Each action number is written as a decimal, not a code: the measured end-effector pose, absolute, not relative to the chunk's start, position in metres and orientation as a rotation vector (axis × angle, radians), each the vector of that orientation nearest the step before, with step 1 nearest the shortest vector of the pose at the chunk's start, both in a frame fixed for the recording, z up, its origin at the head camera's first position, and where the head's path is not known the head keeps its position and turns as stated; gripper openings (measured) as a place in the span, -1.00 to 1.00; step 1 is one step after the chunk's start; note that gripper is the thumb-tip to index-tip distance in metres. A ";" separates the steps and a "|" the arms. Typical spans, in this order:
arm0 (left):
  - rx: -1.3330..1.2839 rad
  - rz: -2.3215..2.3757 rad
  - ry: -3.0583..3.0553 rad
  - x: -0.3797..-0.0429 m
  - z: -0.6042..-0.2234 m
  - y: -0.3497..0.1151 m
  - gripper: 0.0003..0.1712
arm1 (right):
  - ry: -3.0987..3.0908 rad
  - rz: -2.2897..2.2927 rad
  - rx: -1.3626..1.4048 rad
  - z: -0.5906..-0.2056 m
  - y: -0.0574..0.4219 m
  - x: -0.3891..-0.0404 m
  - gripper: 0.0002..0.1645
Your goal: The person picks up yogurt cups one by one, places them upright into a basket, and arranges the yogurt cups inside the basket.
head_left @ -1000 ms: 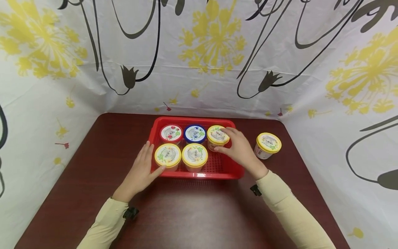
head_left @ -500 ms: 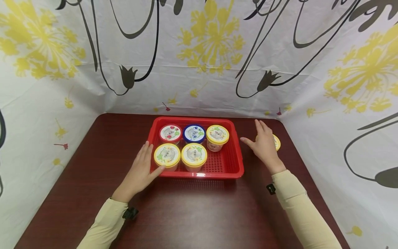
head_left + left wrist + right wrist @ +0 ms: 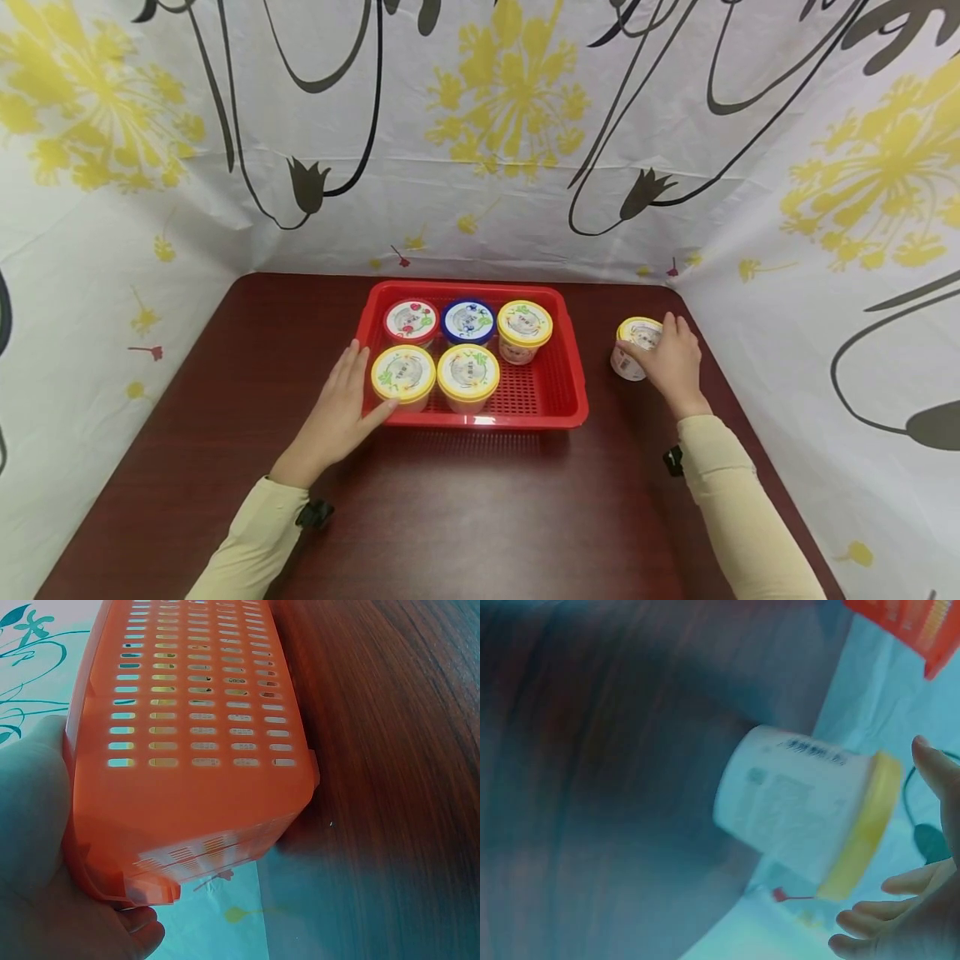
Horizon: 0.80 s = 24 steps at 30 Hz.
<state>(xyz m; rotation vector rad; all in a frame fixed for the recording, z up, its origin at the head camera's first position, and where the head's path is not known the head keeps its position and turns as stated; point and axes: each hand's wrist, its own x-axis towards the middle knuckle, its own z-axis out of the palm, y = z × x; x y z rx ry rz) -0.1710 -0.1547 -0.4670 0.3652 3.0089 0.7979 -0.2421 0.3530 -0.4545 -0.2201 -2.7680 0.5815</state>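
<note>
My left hand [image 3: 330, 417] rests at the near left corner of a red plastic basket [image 3: 551, 408], fingers straight along its left side and thumb at the front rim. In the left wrist view, the same hand [image 3: 37, 825] lies against the rim above the slotted wall. Inside the basket stand several lidded tubs: one red-lidded tub [image 3: 412, 321], one blue-lidded tub [image 3: 468, 322], and yellow-lidded tubs [image 3: 525, 323]. My right hand [image 3: 678, 367] is around a yellow-lidded tub [image 3: 628, 364] on the table. The right wrist view shows spread fingers [image 3: 866, 919] beside its yellow lid.
The dark wood table [image 3: 465, 508] has a patterned white cloth [image 3: 480, 200] hanging behind it and at both sides. A gap of bare table separates the lone tub from the basket's right wall. Black wrist cameras [image 3: 315, 514] sit on both wrists.
My right hand has let go of the yellow-lidded tub at the basket's back right and moved right to the tub outside, which has shifted slightly left. The left hand stays put.
</note>
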 end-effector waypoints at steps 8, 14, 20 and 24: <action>0.361 0.790 3.015 -0.172 -0.467 -0.155 0.20 | -2.789 0.546 -0.246 -0.464 0.360 -0.240 0.24; 0.351 0.788 3.008 -0.171 -0.468 -0.155 0.20 | -2.783 0.528 -0.239 -0.468 0.359 -0.239 0.19; 0.362 0.789 3.015 -0.172 -0.469 -0.155 0.20 | -2.767 0.534 -0.227 -0.469 0.359 -0.239 0.16; 0.365 0.790 3.018 -0.172 -0.470 -0.155 0.20 | -2.761 0.542 -0.235 -0.466 0.360 -0.240 0.16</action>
